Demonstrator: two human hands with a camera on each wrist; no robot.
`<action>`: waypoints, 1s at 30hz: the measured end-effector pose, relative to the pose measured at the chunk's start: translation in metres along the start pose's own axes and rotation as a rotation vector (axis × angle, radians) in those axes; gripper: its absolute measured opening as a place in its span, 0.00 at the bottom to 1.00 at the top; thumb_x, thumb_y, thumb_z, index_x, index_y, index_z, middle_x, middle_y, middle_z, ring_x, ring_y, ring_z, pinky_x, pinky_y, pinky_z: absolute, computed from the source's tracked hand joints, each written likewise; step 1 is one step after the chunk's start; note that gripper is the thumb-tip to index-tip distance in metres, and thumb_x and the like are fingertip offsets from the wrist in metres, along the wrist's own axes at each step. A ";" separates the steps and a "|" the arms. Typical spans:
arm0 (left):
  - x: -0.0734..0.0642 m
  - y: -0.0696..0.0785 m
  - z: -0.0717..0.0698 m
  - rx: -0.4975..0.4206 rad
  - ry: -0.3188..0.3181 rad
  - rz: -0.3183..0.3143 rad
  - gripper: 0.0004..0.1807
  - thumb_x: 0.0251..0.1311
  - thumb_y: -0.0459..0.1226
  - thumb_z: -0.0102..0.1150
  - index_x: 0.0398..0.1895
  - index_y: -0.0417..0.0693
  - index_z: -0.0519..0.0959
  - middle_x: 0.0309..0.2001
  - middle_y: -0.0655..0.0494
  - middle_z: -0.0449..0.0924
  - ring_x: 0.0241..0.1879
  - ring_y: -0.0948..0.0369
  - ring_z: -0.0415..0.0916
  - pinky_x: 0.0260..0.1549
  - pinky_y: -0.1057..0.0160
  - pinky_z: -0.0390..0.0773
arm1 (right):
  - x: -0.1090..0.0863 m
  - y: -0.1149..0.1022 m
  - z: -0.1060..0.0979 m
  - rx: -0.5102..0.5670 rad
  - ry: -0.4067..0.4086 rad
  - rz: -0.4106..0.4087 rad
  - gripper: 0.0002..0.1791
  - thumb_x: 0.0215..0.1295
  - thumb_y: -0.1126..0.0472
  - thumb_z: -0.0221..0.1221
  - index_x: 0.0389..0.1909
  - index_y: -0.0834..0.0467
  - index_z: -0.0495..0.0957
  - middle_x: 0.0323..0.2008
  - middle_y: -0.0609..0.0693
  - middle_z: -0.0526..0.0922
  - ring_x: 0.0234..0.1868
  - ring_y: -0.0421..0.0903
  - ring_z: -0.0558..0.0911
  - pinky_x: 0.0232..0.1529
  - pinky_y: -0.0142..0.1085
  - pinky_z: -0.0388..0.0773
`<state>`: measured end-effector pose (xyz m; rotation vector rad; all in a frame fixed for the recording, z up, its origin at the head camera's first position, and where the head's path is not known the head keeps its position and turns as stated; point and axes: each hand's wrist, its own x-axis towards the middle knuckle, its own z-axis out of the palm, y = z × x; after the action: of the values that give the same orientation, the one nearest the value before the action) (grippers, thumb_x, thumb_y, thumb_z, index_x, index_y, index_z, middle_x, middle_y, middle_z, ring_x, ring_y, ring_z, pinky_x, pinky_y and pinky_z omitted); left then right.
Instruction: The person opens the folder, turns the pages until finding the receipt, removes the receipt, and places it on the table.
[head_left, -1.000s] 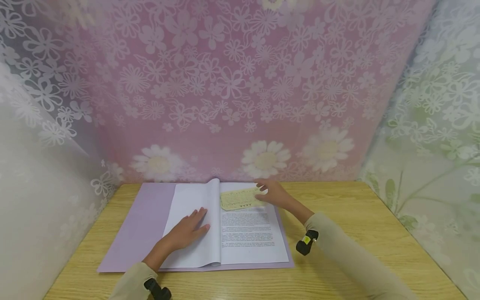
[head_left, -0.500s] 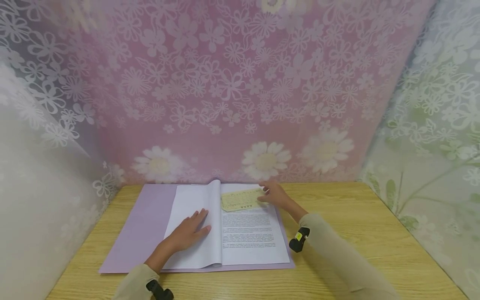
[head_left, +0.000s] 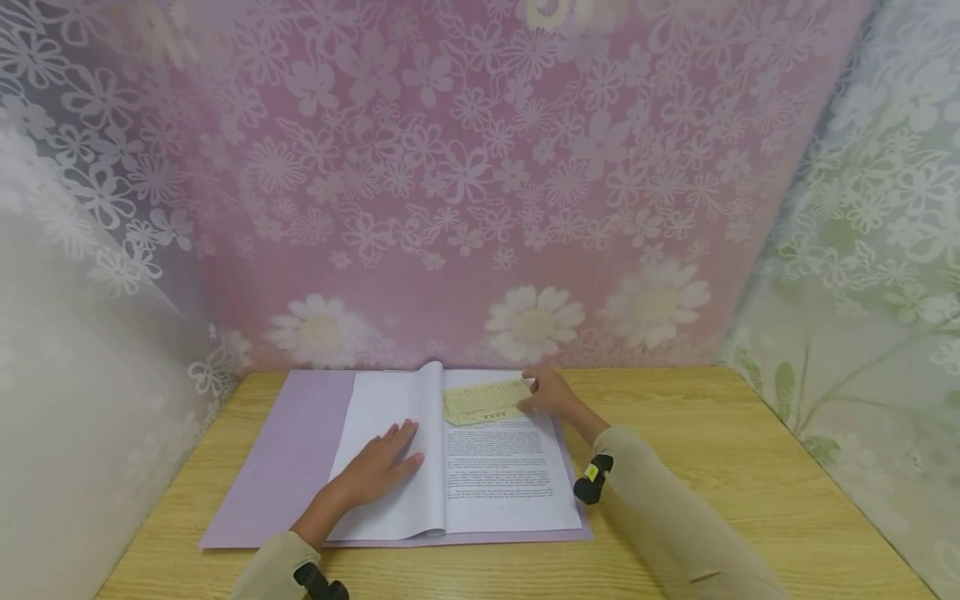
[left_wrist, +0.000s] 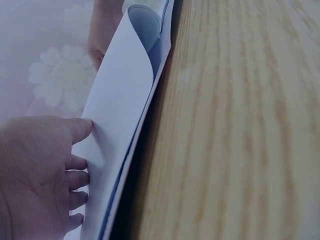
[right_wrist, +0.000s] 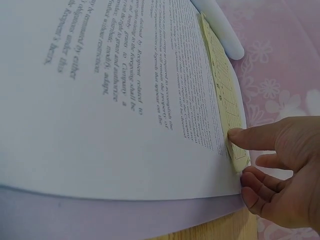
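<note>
My left hand (head_left: 373, 468) lies with spread fingers on the turned white pages (head_left: 371, 400) of an open paper stack. In the left wrist view, that hand's fingertips (left_wrist: 79, 178) touch the sheet, which rolls over at the spine. On the printed right-hand page (head_left: 498, 479) lies a pale yellow printed slip (head_left: 483, 402), near the top. My right hand (head_left: 553, 393) holds the slip's right end between thumb and fingers. In the right wrist view, the thumb rests on the yellow slip (right_wrist: 225, 90), and the other fingers curl at its end; their contact underneath is hidden.
A lilac folder (head_left: 281, 467) lies open beneath the pages, its cover spread to the left. It lies on a wood-grain table (head_left: 690, 450), against a pink flowered backdrop (head_left: 450, 208). Pale flowered sheets (head_left: 885, 250) flank the table.
My right hand has shifted slightly down and right, its thumb and fingers closing in on the slip's right end. The left hand stays on the pages, and the slip keeps its place.
</note>
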<state>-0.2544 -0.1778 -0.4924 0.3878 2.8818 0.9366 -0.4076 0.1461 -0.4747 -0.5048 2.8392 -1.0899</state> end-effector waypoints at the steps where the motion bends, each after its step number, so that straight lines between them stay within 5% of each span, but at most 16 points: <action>1: 0.000 0.000 0.000 -0.006 0.003 0.002 0.36 0.76 0.51 0.50 0.79 0.40 0.59 0.80 0.41 0.55 0.80 0.41 0.49 0.77 0.37 0.49 | 0.000 0.000 0.000 -0.001 0.002 0.005 0.38 0.51 0.68 0.75 0.64 0.75 0.72 0.39 0.65 0.81 0.38 0.49 0.75 0.38 0.37 0.74; 18: -0.001 0.002 0.000 -0.009 0.000 -0.001 0.36 0.76 0.50 0.50 0.79 0.40 0.59 0.80 0.41 0.55 0.80 0.41 0.48 0.77 0.37 0.48 | 0.001 -0.001 -0.001 0.028 -0.002 0.074 0.38 0.51 0.67 0.74 0.65 0.73 0.73 0.42 0.64 0.83 0.39 0.49 0.77 0.39 0.37 0.75; 30: -0.001 0.003 0.000 0.004 0.004 -0.013 0.36 0.76 0.50 0.50 0.79 0.40 0.59 0.80 0.41 0.55 0.80 0.42 0.49 0.78 0.38 0.48 | 0.003 0.001 0.000 -0.001 0.000 0.049 0.35 0.53 0.66 0.73 0.61 0.75 0.74 0.39 0.65 0.85 0.35 0.48 0.81 0.35 0.34 0.77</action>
<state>-0.2530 -0.1755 -0.4906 0.3673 2.8869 0.9311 -0.4105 0.1452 -0.4752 -0.4323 2.8360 -1.0803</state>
